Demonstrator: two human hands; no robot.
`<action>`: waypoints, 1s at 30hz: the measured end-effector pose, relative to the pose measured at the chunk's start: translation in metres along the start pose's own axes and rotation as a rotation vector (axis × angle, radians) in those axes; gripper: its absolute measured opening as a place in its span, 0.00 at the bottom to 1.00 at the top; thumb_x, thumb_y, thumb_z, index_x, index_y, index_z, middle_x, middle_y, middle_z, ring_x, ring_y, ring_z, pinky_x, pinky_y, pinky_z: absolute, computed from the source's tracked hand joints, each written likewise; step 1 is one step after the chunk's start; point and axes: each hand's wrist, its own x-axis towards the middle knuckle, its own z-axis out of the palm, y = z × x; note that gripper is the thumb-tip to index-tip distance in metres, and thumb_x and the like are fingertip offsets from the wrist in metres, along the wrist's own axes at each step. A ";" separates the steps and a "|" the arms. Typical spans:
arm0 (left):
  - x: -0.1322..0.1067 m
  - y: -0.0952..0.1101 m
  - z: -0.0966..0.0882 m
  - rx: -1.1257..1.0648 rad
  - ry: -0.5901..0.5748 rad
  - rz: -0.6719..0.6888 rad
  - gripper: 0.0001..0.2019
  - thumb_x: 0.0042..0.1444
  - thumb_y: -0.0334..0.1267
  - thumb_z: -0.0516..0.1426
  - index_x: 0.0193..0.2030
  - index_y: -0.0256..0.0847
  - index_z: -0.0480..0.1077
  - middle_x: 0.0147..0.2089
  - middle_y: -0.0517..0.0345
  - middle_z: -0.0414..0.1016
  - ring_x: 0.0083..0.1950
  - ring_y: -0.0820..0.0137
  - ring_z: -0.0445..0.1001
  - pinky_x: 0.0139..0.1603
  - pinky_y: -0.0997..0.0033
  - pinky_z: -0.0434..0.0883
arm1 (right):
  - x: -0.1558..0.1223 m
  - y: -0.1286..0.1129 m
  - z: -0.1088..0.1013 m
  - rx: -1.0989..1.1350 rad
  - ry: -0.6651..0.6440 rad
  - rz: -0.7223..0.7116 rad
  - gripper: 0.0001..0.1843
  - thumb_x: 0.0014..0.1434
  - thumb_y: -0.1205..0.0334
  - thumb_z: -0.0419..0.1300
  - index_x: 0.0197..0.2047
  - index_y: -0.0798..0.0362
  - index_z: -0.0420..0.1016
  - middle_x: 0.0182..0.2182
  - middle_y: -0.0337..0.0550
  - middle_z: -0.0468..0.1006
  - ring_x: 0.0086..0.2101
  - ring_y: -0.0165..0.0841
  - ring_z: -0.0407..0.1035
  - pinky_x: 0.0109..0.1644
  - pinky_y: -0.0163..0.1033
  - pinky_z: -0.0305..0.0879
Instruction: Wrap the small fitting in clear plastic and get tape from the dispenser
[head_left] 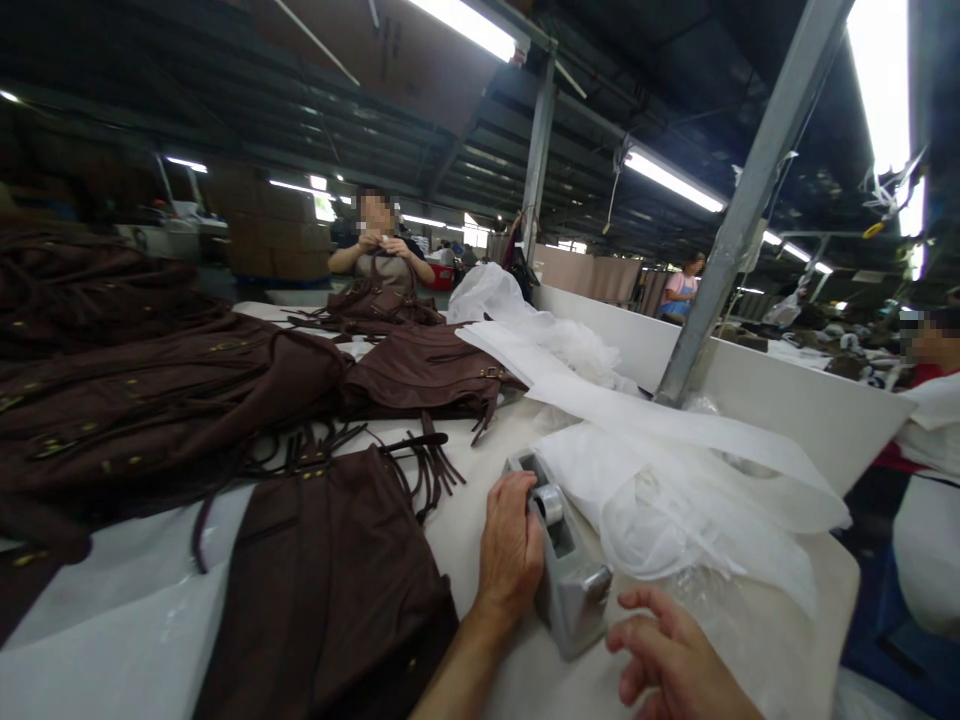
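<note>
A grey tape dispenser (574,610) stands on the pale tabletop in front of me, with a roll of clear tape (550,503) in its far end. My left hand (510,545) grips the dispenser's left side beside the roll, its fingertips curled over the edge. Just right of the dispenser's near end is my right hand (667,650), fingers bent and apart, with nothing visible in them. To the left of my left forearm lies a dark brown bag (322,580) with fringed ties, partly over a white sheet (150,570).
More brown bags (150,390) are heaped along the left. White wrapping sheets (675,440) and crumpled plastic cover the right side. A metal post (739,220) rises by a low white partition (795,390). Across the table a co-worker (375,245) handles another brown bag (382,300).
</note>
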 end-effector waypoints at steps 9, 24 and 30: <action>0.000 -0.001 0.000 -0.008 0.004 0.000 0.18 0.60 0.30 0.46 0.57 0.43 0.59 0.59 0.51 0.62 0.63 0.59 0.57 0.66 0.48 0.58 | 0.002 0.001 0.007 0.017 0.039 -0.197 0.28 0.44 0.48 0.68 0.43 0.51 0.63 0.21 0.27 0.61 0.19 0.24 0.58 0.14 0.29 0.63; 0.000 -0.001 0.000 0.005 0.003 0.007 0.18 0.60 0.31 0.45 0.57 0.43 0.59 0.59 0.51 0.63 0.63 0.60 0.57 0.66 0.49 0.58 | 0.016 0.010 0.002 0.092 -0.065 -0.059 0.28 0.41 0.38 0.68 0.26 0.51 0.61 0.15 0.26 0.57 0.15 0.21 0.50 0.13 0.26 0.50; 0.000 -0.002 0.000 0.021 0.021 0.007 0.18 0.60 0.31 0.45 0.57 0.43 0.59 0.58 0.50 0.63 0.63 0.60 0.58 0.65 0.49 0.60 | 0.018 0.021 0.012 -0.065 -0.060 0.009 0.25 0.37 0.43 0.68 0.20 0.52 0.60 0.13 0.26 0.53 0.14 0.19 0.45 0.14 0.26 0.43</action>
